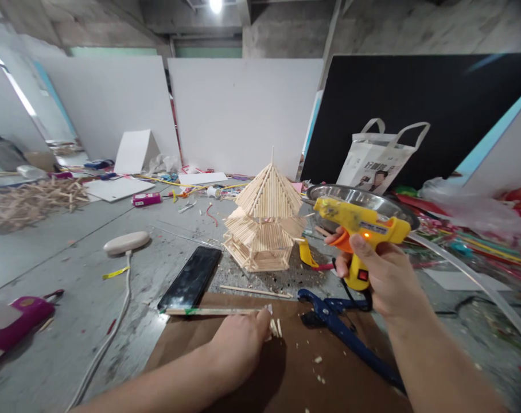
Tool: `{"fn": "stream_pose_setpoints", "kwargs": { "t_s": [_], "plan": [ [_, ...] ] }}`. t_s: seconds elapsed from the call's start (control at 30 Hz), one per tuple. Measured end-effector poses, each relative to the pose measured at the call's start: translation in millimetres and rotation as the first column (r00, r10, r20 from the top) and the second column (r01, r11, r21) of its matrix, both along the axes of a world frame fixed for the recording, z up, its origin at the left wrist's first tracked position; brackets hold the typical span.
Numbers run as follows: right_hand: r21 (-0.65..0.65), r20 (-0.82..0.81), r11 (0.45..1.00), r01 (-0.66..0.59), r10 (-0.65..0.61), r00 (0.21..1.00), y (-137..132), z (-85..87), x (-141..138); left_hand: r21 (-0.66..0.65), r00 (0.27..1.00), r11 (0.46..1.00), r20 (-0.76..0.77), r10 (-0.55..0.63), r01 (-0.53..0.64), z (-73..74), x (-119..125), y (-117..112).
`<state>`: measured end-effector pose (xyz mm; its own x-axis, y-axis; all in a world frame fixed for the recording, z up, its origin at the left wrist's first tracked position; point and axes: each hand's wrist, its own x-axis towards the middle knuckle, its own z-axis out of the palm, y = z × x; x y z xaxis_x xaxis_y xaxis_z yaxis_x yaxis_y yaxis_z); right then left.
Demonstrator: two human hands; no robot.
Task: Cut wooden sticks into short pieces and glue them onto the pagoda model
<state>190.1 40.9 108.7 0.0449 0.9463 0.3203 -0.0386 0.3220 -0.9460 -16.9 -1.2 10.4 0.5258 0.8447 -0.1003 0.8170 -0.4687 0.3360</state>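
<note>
My right hand (389,275) is wrapped round the handle of a yellow glue gun (364,221), raised with its nozzle pointing left and an orange light lit. My left hand (238,344) rests low on a brown board (286,373), fingers curled together; what they pinch is hidden. Just beyond its knuckles lies a long pale wooden stick (221,312) with green tape near its left end. Several short cut stick pieces (276,328) sit by the fingertips. Behind stands a tiered pavilion model (269,223) built of thin wooden sticks, with a pointed roof.
Blue-handled cutters (342,327) lie on the board's right. A black phone (191,278) is left of the model, near a white corded device (127,244). A magenta tool (19,327) lies far left. A steel bowl (389,202) and white bag (376,155) stand behind the glue gun.
</note>
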Motion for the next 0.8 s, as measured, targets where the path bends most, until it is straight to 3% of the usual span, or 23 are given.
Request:
{"fn": "stream_pose_setpoints", "kwargs": {
  "t_s": [0.2,0.37,0.47,0.53,0.6,0.7,0.8],
  "plan": [
    [-0.028,0.065,0.999,0.017,-0.015,0.998,1.3,-1.2,-4.2,0.089,0.941,0.987,0.325,0.094,-0.130,39.6,-16.9,31.5],
    [-0.049,0.256,0.999,-0.003,0.015,0.967,4.1,3.5,-11.2,0.105,0.776,0.931,0.589,0.226,-0.350,81.3,-26.2,61.2],
    [-0.032,0.341,0.999,-0.029,0.038,0.939,8.2,7.9,-21.4,0.100,0.678,0.858,0.660,0.322,-0.505,97.0,-31.8,77.4],
    [0.014,0.380,0.999,-0.029,0.021,0.925,13.0,7.1,-27.8,0.120,0.636,0.815,0.692,0.341,-0.567,101.1,-35.8,87.2],
    [0.055,0.412,0.998,-0.039,0.013,0.911,19.2,2.2,-32.1,0.156,0.640,0.780,0.678,0.362,-0.606,100.8,-39.4,95.1],
    [0.070,0.417,0.997,-0.039,0.006,0.909,28.0,-8.5,-34.8,0.235,0.694,0.759,0.621,0.363,-0.608,96.1,-42.9,102.1],
    [0.045,0.412,0.999,-0.019,-0.002,0.911,32.8,-16.8,-36.9,0.297,0.751,0.774,0.576,0.322,-0.559,91.7,-43.9,103.8]
  ]
}}
